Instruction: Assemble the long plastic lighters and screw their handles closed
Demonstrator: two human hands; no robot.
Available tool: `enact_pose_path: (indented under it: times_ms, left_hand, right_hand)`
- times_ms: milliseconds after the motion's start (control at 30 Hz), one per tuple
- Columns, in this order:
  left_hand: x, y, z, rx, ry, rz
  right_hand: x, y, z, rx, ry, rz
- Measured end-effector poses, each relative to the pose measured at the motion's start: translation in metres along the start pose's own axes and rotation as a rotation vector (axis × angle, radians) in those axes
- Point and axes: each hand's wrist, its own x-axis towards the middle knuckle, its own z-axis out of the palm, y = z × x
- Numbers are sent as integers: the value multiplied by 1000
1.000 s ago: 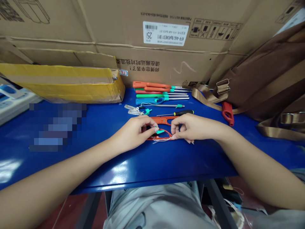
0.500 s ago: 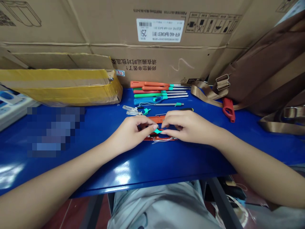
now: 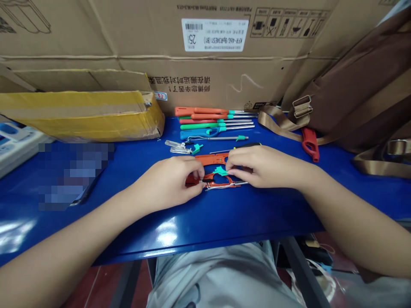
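An orange lighter half-shell [image 3: 210,176] lies on the blue table with a trigger loop, a black part and thin white wires along it. My left hand [image 3: 175,179] is closed around its left end, thumb and fingertips pinching by the black part. Between the thumb and forefinger of my right hand [image 3: 260,167] is a small teal plastic trigger [image 3: 220,171], held just above the shell's loop. A second orange half-shell [image 3: 208,159] rests behind, partly covered by my right fingers. A metal tube [image 3: 241,183] extends from the shell's right end.
Several coloured long-necked lighters [image 3: 202,126] lie at the back, with clear fuel tanks [image 3: 178,147] in front. A screwdriver [image 3: 248,145] is behind my right hand. A red handle piece [image 3: 310,144] sits near a brown bag [image 3: 356,90]. A yellow-taped box [image 3: 96,115] stands left.
My right hand has drawn the teal trigger slightly up and right. My left hand has let go of it and moved left and down onto the shell's end.
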Motion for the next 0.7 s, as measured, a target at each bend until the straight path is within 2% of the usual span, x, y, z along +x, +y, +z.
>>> enact_pose_path:
  times_ms: [133,500,700]
  left_hand:
    - [1,-2,2,-8,-50,-12]
    - [0,-3,4,-11,-31,-21]
    - [0,-4,4,-66,-71,-50]
  right_hand:
    - [-3,2,-3,23,-64,43]
    - [-6,2,-5,21,-167,197]
    - [-7,4,-9,-4,-157,235]
